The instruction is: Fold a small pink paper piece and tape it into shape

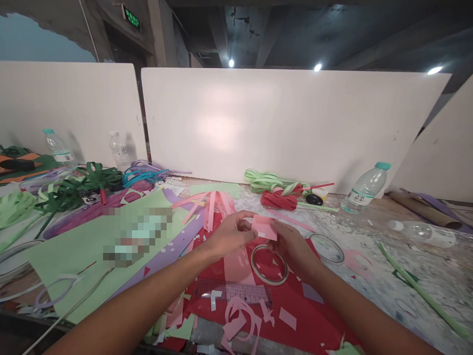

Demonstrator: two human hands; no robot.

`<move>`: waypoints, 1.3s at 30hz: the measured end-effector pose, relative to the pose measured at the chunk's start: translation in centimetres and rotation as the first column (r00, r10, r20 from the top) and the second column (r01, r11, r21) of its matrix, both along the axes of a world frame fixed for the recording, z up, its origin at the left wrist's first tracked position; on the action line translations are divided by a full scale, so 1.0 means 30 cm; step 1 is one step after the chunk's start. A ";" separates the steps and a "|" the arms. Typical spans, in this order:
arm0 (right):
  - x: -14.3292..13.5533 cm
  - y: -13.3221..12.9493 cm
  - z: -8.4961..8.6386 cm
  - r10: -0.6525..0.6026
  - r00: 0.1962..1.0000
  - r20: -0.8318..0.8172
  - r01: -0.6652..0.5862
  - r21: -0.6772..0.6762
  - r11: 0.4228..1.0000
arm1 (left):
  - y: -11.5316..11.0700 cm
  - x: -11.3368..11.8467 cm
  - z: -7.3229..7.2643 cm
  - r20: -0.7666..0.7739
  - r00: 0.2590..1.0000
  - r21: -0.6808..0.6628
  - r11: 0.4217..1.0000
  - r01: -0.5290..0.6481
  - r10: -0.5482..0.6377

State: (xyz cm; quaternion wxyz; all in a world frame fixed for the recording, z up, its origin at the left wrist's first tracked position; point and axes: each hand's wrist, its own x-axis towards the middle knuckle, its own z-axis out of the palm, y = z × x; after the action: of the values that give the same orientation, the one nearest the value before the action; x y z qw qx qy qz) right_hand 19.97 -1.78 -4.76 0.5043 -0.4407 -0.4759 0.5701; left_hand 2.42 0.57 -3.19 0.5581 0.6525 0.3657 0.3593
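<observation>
A small piece of pink paper [264, 228] is held up above the table between my two hands. My left hand [236, 230] pinches its left edge between thumb and fingers. On the opposite edge, my right hand [290, 242] closes its fingers, partly hidden behind the paper. Just below lies a roll of tape [269, 281] on red paper [291, 301]. A wide pink paper strip [238, 268] runs under my left hand. Nearer to me are a clear ruler [236, 292] and a curled pink strip [242, 320]. Pink paper ribbons [218, 202] lie beyond my left hand.
Green paper [74, 256] with a blurred-out object and cable covers the left. A second tape roll [327, 249] lies right of my hands. Bundles of red [279, 199] and light green strips [262, 181], plus an upright bottle [365, 187], stand before a white board [288, 123].
</observation>
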 end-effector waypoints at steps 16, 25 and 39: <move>0.007 0.001 -0.021 0.084 0.982 0.171 -0.080 -0.030 0.996 | -0.001 0.012 -0.019 -0.065 0.959 0.506 0.837 -0.207 0.276; 0.004 -0.006 -0.004 -0.019 0.950 0.312 -0.046 0.200 0.979 | -0.017 0.007 -0.033 -0.166 0.896 0.874 0.482 -0.060 0.412; -0.015 -0.035 0.015 -0.164 0.823 0.545 -0.061 0.370 0.927 | -0.018 0.003 -0.003 -0.235 0.906 0.785 0.619 -0.038 0.353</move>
State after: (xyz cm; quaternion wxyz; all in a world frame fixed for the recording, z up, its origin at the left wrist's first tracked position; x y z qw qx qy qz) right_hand 19.52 -2.82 -4.31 0.4297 -0.4991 -0.6906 0.2988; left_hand 2.53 0.02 -3.29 0.1075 0.8364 0.3469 0.4106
